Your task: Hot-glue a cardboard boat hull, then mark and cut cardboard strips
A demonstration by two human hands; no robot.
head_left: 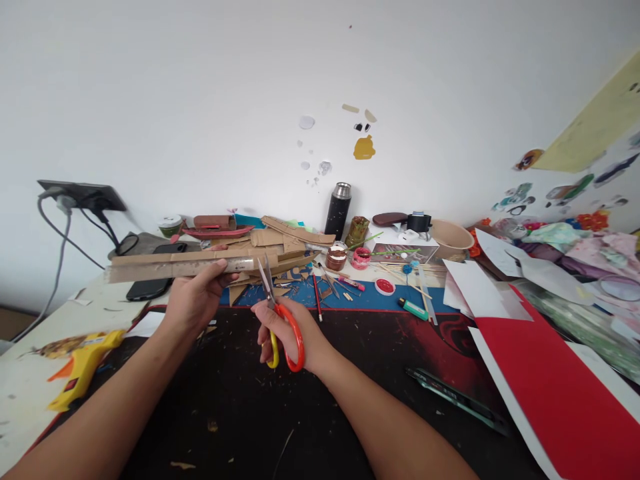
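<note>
My left hand (197, 293) is closed on a long strip of cardboard (150, 269), partly covered with clear tape, held level above the desk. The thumb lies on its front face near the right half. My right hand (290, 330) grips a pair of scissors (270, 293) by its red and yellow handles. The scissor blades point up and stand slightly apart, close to the strip's right end. Whether the blades touch the cardboard I cannot tell. Behind the strip lie several cut cardboard pieces (295, 237).
A yellow glue gun (85, 373) lies at the left, a dark utility knife (455, 400) at the right on the black mat (250, 420). Further back stand a black flask (339, 213) and paint jars (361, 258). Red card (555, 393) covers the right side.
</note>
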